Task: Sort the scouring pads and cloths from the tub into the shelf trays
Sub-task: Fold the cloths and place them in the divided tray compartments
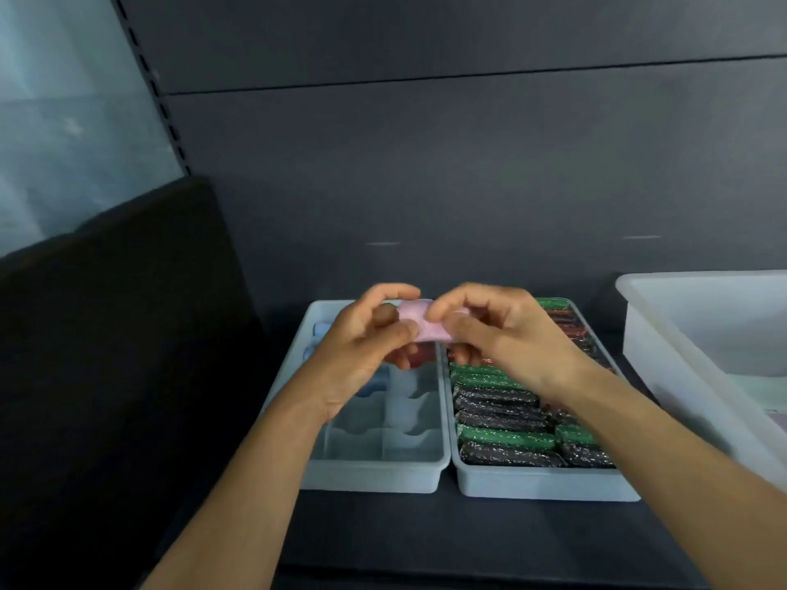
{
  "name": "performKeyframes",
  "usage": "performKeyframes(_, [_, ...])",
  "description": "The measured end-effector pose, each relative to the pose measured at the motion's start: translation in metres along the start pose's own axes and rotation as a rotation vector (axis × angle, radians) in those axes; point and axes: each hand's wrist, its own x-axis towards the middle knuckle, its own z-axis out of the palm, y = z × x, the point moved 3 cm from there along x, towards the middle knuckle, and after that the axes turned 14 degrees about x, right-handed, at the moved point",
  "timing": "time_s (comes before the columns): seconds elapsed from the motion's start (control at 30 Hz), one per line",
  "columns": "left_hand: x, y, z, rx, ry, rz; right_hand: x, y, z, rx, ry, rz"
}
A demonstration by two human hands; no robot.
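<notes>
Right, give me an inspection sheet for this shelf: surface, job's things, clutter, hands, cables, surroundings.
Surface: dark shelf, bearing the trays and tub.
Job's things: pink cloth held above the divided left tray, which holds blue cloths at its left; right tray packed with green, black and red scouring pads; white tub at right.
Clutter: nothing seen.
Hands: left hand and right hand both pinch the pink cloth.
Cables: nothing seen.
Surroundings: back panel; dark board at left.

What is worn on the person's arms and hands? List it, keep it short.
Nothing that shows. The left hand and right hand are ungloved; the left forearm and right forearm are bare to the picture's edge, with no sleeve, watch or bracelet. A thin ring cannot be ruled out.
</notes>
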Motion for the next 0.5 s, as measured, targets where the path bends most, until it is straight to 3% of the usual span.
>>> performKeyframes(0.1, [0.001, -0.009, -0.034, 0.288, 0.057, 0.028, 0.02, 0.018, 0.014, -0.059, -0.064, 0.072])
performKeyframes(0.3, [0.009, -0.054, -0.052, 0.947, 0.093, 0.025, 0.049, 0.067, 0.041, -0.653, -0.122, 0.182])
performKeyframes(0.5, [0.011, -0.081, -0.043, 0.991, 0.087, -0.008, 0.056, 0.088, 0.048, -0.947, -0.128, 0.166])
